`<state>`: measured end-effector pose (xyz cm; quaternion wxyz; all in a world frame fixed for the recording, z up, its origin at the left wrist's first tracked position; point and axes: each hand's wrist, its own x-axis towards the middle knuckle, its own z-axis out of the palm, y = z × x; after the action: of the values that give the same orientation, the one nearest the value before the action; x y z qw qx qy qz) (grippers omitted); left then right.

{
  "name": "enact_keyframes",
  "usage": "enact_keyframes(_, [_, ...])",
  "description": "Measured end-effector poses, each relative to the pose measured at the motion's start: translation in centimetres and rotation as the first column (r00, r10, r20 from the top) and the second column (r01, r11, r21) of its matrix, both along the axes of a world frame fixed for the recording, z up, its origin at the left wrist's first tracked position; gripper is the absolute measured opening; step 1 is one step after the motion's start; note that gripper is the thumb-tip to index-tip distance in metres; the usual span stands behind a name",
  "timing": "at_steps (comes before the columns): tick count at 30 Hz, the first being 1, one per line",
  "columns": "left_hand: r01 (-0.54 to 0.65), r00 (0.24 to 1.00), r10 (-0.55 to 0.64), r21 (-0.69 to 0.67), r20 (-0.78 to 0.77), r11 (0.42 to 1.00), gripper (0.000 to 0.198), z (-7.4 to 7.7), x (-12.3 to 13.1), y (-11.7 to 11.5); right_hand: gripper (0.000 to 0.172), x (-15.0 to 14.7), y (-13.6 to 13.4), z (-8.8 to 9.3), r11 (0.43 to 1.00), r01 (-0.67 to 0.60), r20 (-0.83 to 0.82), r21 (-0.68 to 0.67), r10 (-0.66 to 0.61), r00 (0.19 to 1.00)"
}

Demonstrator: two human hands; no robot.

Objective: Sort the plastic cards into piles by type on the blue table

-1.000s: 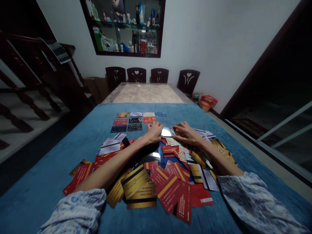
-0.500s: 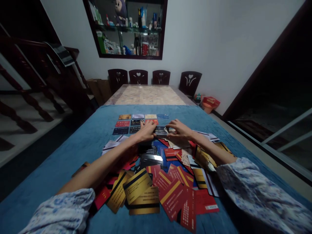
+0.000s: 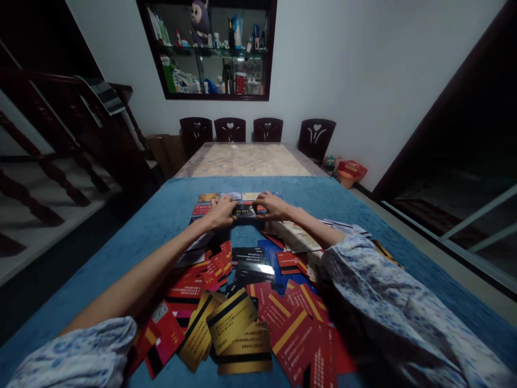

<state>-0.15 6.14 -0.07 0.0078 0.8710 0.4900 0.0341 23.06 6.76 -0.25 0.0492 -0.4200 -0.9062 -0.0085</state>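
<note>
My left hand (image 3: 220, 211) and my right hand (image 3: 271, 205) are stretched far out over the blue cloth (image 3: 133, 237). Together they pinch a dark card (image 3: 243, 211) by its two short ends, low over the neat rows of cards (image 3: 208, 198) at the far side. Both hands partly cover those rows. Closer to me lies a loose heap of red, gold, black and white cards (image 3: 250, 302), under and between my forearms.
Beyond the cloth the bare marble tabletop (image 3: 244, 159) runs to several dark chairs (image 3: 230, 129) against the wall. A glass cabinet (image 3: 210, 46) with bottles hangs above. Stairs (image 3: 48, 161) stand on the left, a red bag (image 3: 351, 170) on the floor at right.
Both hands have carried the dark card from the top of the heap forward and a little left, to the neat rows. My arms are now stretched further out.
</note>
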Motion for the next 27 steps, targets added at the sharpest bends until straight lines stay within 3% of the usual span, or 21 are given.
enact_keyframes(10, [-0.061,0.997,0.062,0.033,-0.035,0.998,0.046,-0.1,-3.0,3.5,0.038,-4.4,2.6,1.5,0.994,0.103,0.107,-0.037,-0.098,0.989])
enact_keyframes(27, [-0.124,0.985,0.120,-0.025,-0.127,0.992,0.042,-1.4,-3.9,5.8,0.046,-7.0,5.4,0.0,0.981,0.179,0.166,-0.079,-0.164,0.972])
